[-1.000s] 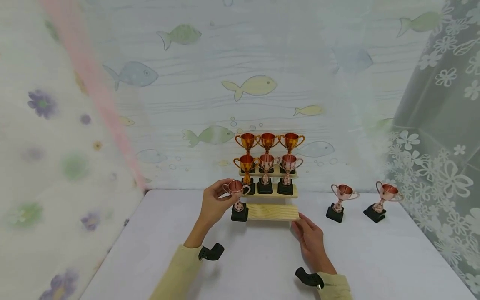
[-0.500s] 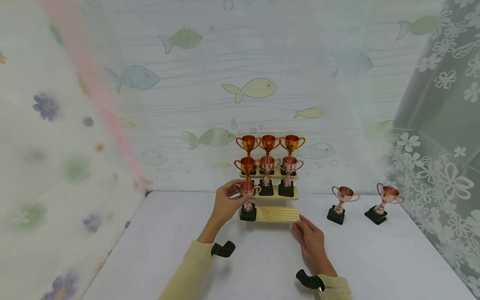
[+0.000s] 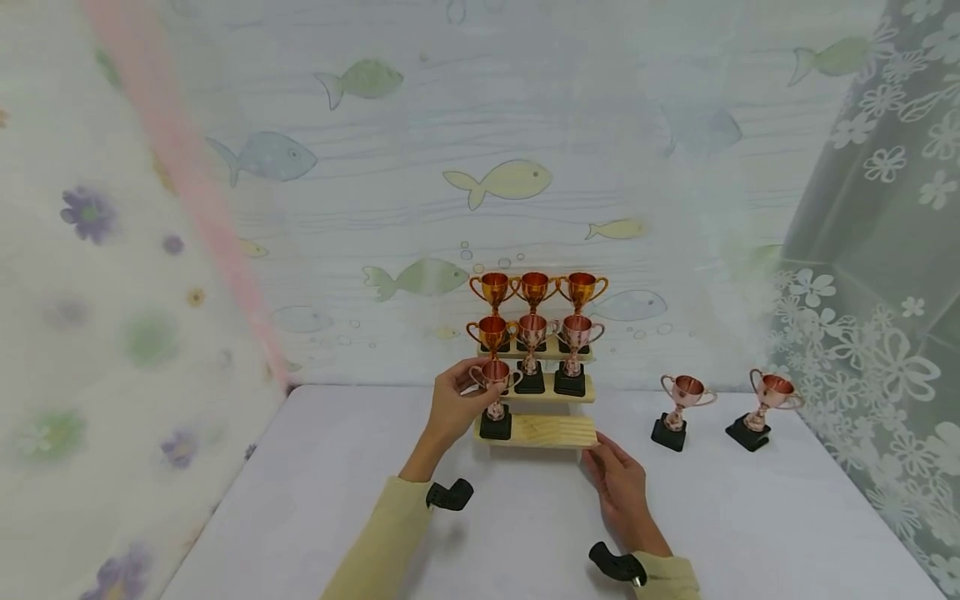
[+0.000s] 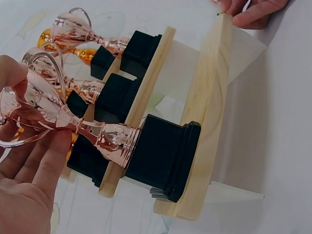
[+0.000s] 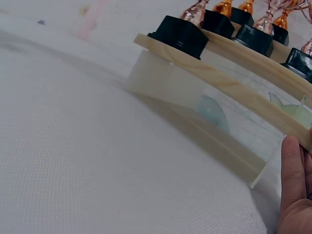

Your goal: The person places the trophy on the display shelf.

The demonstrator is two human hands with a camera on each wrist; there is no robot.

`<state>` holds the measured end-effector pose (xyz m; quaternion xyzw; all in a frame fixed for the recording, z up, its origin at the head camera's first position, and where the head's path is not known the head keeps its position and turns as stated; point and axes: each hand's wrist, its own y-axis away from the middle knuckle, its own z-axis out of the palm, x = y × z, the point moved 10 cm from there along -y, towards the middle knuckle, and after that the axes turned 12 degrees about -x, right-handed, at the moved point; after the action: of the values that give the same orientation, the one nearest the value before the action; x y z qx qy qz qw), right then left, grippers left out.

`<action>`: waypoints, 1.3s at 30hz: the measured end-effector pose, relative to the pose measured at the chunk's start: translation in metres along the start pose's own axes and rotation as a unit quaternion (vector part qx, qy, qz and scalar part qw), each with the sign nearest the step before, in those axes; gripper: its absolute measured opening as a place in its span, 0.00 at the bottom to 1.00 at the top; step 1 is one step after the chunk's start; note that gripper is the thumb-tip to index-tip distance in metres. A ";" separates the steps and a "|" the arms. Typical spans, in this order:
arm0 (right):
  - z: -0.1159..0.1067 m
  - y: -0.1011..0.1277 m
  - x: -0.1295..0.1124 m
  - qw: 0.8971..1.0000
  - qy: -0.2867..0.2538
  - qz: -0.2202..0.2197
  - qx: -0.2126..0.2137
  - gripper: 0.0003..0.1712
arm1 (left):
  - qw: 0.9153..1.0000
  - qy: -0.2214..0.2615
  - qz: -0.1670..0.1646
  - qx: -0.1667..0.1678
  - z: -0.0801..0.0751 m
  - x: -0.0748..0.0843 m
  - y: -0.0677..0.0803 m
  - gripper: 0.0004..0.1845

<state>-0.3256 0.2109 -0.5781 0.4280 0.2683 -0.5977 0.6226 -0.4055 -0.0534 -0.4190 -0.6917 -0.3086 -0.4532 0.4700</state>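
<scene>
Now the rose-copper trophy cup [image 3: 495, 396] stands with its black base [image 4: 163, 156] on the left end of the lowest wooden step [image 3: 538, 431] of a small tiered display stand. The left hand [image 3: 453, 404] holds the trophy by its bowl, fingers and thumb curled round the metal; in the left wrist view the fingers [image 4: 41, 165] lie against the bowl and stem. The right hand [image 3: 621, 479] rests at the right end of the same step, its fingers fairly straight and touching the wood at the corner, gripping nothing.

Behind the held cup, the middle step [image 3: 551, 387] carries three trophies [image 3: 531, 350], and the top step carries three more orange-gold trophies [image 3: 536, 290] in a row. All stand upright on black bases. The stand's side panels look like clear plastic in the right wrist view.

To the right, well apart from the stand, two more rose-copper trophies stand on the white worktop [image 3: 300, 500]: one nearer the stand [image 3: 677, 408], the other farther right [image 3: 761, 404]. Pale yellow sleeves cover both forearms. Fish-patterned wallpaper [image 3: 498, 179] rises behind the worktop, with flowered curtains [image 3: 885, 292] on either side.
</scene>
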 end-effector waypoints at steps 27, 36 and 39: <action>0.005 0.003 0.002 1.000 -0.004 0.004 0.000 0.31 | 1.000 -0.005 0.020 0.011 -0.008 0.001 0.013 0.28; 0.003 0.004 0.000 1.000 -0.009 0.000 -0.003 0.31 | 0.995 0.039 0.022 0.092 -0.042 -0.010 0.046 0.16; 0.002 0.004 -0.002 1.000 -0.010 -0.002 -0.003 0.31 | 0.989 0.056 -0.045 0.131 -0.045 -0.033 0.056 0.15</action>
<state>-0.3223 0.2096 -0.5741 0.4199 0.2644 -0.6025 0.6251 -0.3858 -0.1156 -0.4635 -0.5836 -0.3691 -0.4674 0.5520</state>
